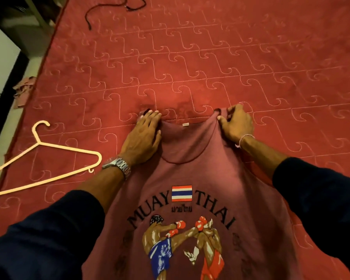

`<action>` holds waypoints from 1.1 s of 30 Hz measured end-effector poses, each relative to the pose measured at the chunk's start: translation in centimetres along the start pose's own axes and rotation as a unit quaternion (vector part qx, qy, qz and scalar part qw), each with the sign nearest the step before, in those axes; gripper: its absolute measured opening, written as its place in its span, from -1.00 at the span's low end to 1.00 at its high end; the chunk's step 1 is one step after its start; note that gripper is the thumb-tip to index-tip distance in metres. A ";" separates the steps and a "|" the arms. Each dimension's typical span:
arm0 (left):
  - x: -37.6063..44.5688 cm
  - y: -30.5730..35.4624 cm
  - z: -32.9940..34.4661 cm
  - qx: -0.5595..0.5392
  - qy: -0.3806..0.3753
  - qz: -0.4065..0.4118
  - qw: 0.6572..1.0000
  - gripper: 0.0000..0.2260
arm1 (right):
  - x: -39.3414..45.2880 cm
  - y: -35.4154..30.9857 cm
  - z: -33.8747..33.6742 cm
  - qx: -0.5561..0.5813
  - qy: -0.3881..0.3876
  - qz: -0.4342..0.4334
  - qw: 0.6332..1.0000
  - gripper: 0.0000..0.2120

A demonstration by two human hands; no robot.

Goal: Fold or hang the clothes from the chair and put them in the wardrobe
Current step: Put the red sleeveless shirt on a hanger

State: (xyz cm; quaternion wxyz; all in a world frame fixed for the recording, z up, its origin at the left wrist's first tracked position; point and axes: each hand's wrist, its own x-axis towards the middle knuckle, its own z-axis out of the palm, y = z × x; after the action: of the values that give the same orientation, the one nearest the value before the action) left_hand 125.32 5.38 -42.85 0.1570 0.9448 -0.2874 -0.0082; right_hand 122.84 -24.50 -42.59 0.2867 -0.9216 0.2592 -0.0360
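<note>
Left hand point(144, 134) presses flat on one strap of the tank top point(190, 178); right hand point(237, 124) pinches the other. Best to pull both straps level and smooth on the bed point(210, 57) before folding.

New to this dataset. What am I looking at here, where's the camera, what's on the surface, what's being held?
No robot here: a person works with two bare hands, and the single picture comes from a wide-angle camera on their head, looking forward and down.

The surface is a red quilted bed cover. A maroon sleeveless shirt printed "MUAY THAI" lies spread on it, print up. The left hand, with a metal watch on its wrist, lies on the shirt's left shoulder strap. The right hand, with a bracelet, pinches the other strap.

A pale plastic hanger lies unused on the left. A dark cord lies at the far edge, and a crumpled cloth hangs off the bed's left side.
</note>
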 end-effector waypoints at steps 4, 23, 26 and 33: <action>-3.1 -2.3 -1.3 -0.016 0.030 -0.020 0.999 -0.48 | -1.8 -1.8 0.7 -0.063 0.068 -0.030 0.995 -0.66; -16.2 -12.0 -5.8 0.128 -0.024 -0.264 0.956 -0.69 | -12.4 -10.5 10.4 -0.184 0.010 -0.270 0.945 -0.70; -16.4 -12.1 -5.7 0.118 -0.043 -0.191 0.974 -0.81 | -12.6 -11.7 10.1 -0.164 -0.017 -0.209 0.964 -0.51; -13.9 -10.1 -8.0 0.213 -0.045 -0.031 0.975 -0.65 | -12.5 -13.4 8.0 -0.110 -0.126 -0.169 0.971 -0.42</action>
State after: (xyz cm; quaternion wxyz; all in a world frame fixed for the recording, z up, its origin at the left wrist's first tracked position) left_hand 120.07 23.26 -39.32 -0.0615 0.9637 -0.2598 0.0061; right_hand 119.88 -4.82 -40.91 0.2034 -0.9750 0.0639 0.0618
